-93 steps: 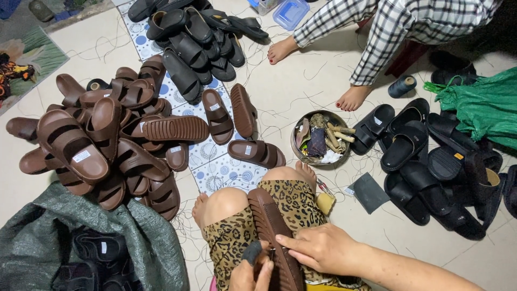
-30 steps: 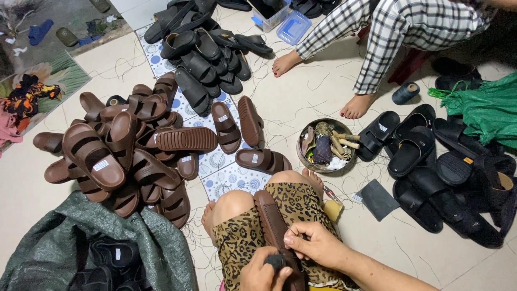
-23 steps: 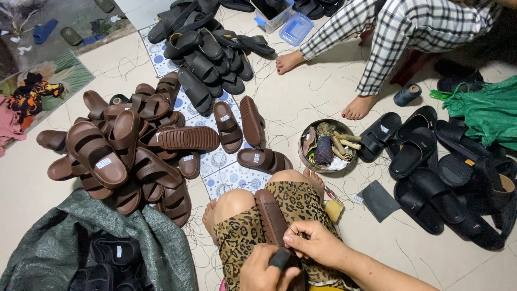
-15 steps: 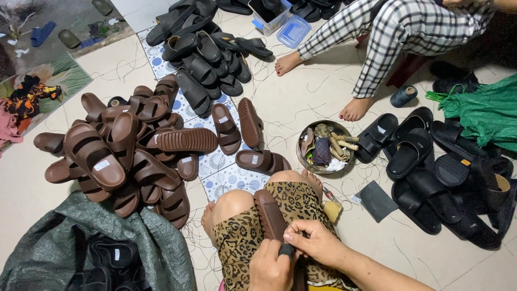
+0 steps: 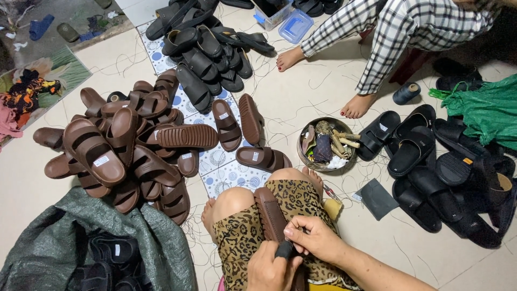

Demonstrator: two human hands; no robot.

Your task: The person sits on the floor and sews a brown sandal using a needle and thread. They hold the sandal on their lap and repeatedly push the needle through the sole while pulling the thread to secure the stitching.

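A brown slide sandal [image 5: 271,214] is lying sole-up along the person's lap, on leopard-print shorts [image 5: 245,237], its toe end pointing away towards the knees and its near end hidden under the hands. The left hand [image 5: 273,269] is closing around a small dark tool [image 5: 284,249] pressed to the sandal, thumb and fingers curled tight on the handle. The right hand [image 5: 314,238] is resting just above it, fingers bent and pinched together at the sandal's edge, touching the tool's tip; what the fingertips are pinching is too small to tell. Compared with three seconds ago, both hands are sitting higher on the sandal and closer together, and the left hand has shifted from the sandal's side onto the tool. Just beyond the knees, a round metal bowl [image 5: 326,145] of scraps and spools is standing on the tiled floor [image 5: 323,91], with a single brown sandal [image 5: 263,158] beside it. To the left a heap of brown sandals [image 5: 126,148] is spreading out, with a grey-green sack [image 5: 64,237] holding black sandals near it. Black sandals [image 5: 207,46] are piled farther off, and more black sandals [image 5: 447,172] are lying on the right. Another person in a checked shirt [image 5: 404,32] is sitting opposite, bare feet [image 5: 358,105] on the floor, their legs now drawn slightly more to the right than before.
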